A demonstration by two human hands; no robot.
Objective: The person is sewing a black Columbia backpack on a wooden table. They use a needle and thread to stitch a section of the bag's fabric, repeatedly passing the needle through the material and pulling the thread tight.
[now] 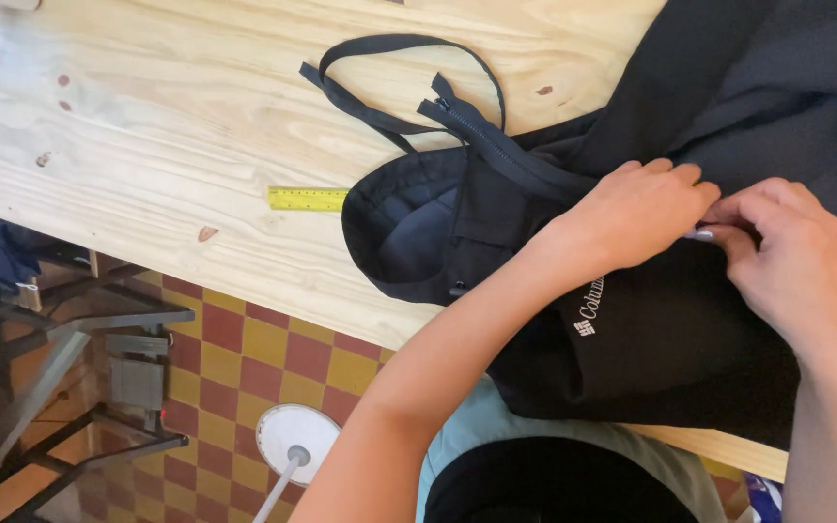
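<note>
1. Spanning my view, the pale wooden counter (147, 126) carries everything.
2. The black jacket (670, 329) lies on its right part, a loose black zipper tape (481, 131) at the collar.
3. My left hand (636, 208) and right hand (787, 257) meet on the jacket, fingertips pinching a small pale object.
4. A yellow ruler (307, 199) lies just left of the jacket.

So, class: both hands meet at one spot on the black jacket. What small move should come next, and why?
Probably keep the left hand pressing the black jacket flat while the right hand works the small pale object pinched at its fingertips along the fabric. Both hands meet there, and the loose zipper strip lies free on the wooden table.
</note>
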